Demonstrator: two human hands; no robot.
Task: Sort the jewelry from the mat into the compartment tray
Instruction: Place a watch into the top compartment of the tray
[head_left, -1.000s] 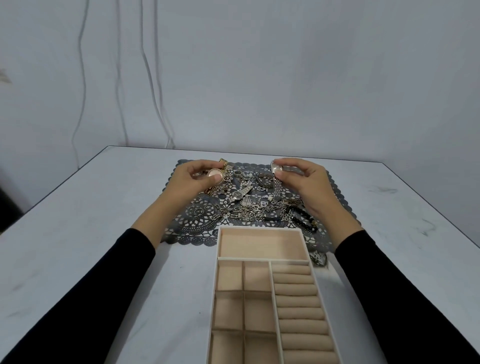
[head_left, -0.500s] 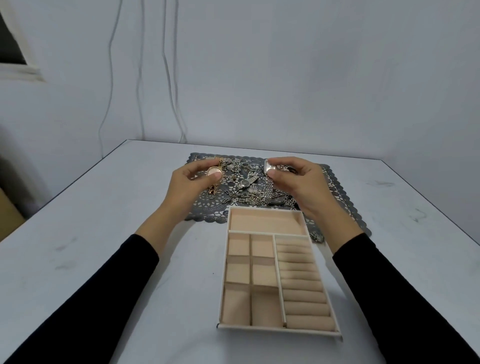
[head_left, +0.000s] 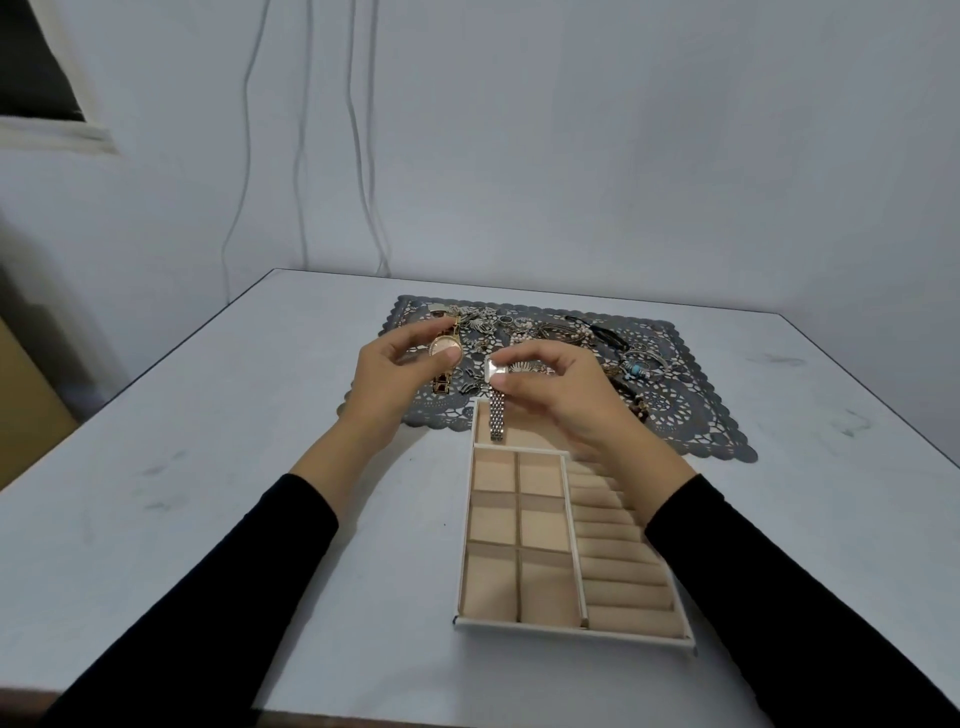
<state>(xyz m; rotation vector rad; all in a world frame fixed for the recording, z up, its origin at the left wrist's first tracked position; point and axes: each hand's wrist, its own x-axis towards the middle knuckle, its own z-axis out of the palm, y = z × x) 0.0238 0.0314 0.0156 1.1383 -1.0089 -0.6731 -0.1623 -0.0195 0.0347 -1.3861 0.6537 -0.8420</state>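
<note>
Over the far end of the tray (head_left: 571, 633), in the head view, the right hand (head_left: 561, 395) pinches a silver watch (head_left: 492, 371) by its face, with thumb and fingers tight on it. Its strap (head_left: 497, 421) hangs straight down over the long box (head_left: 516, 434) at that end. I think that is because only that box is long enough for a watch. Just beside it, the left hand (head_left: 384, 384) pinches a gold watch (head_left: 445, 347) by its round face, fingers closed on it too. That one is up over the near edge of the mat (head_left: 691, 415), not over the tray yet. My guess is it goes in the same long box next. Holding each watch by the face lets the straps dangle and not tangle. The other jewelry (head_left: 545, 332) lies in a heap on the mat, behind the hands. The small square boxes (head_left: 493, 519) and the soft ring rolls (head_left: 623, 577) look empty. The right hand hides part of the long box, so I cannot tell what is there.
</note>
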